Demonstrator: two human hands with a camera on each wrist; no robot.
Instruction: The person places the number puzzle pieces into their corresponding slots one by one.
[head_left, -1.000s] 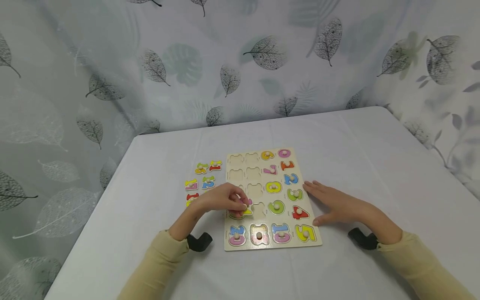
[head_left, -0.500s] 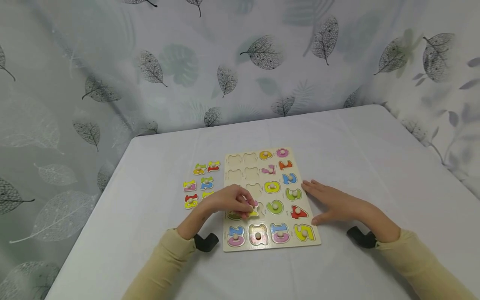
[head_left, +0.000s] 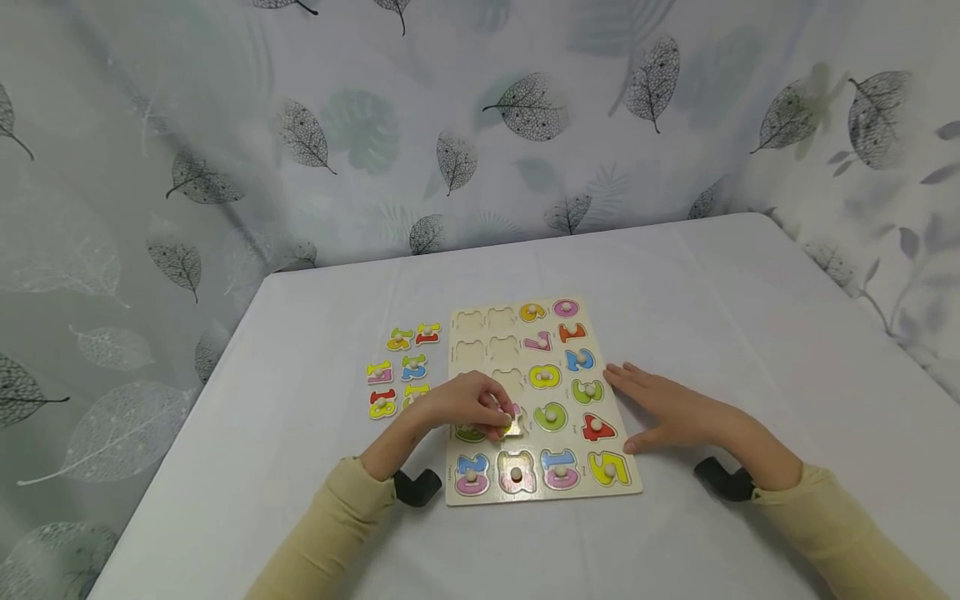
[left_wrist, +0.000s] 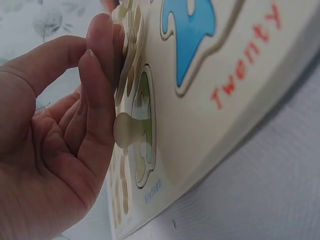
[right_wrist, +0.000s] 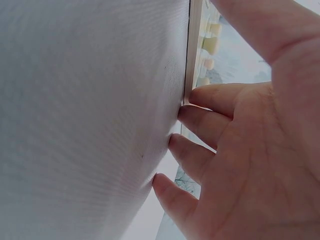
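Note:
A wooden number puzzle board point(head_left: 480, 492) lies on the white table point(head_left: 675, 283). My left hand point(head_left: 468, 404) pinches a yellow and pink number piece point(head_left: 513, 425) over the board's second column, beside a seated green piece point(head_left: 469, 434). The left wrist view shows my fingers point(left_wrist: 102, 75) pressing that piece's edge against the board point(left_wrist: 210, 130), near a wooden peg point(left_wrist: 131, 131). My right hand point(head_left: 660, 400) lies flat, fingers straight, against the board's right edge point(right_wrist: 194, 50). Several cut-outs point(head_left: 487, 333) at the board's upper left stand empty.
Several loose number pieces point(head_left: 401, 371) lie on the table left of the board. A leaf-patterned curtain point(head_left: 480, 125) hangs behind the table. Black wrist straps point(head_left: 416, 485) show at both sleeves.
My left hand has carried the piece a little to the right, from the first column toward the second. The right hand has stayed put.

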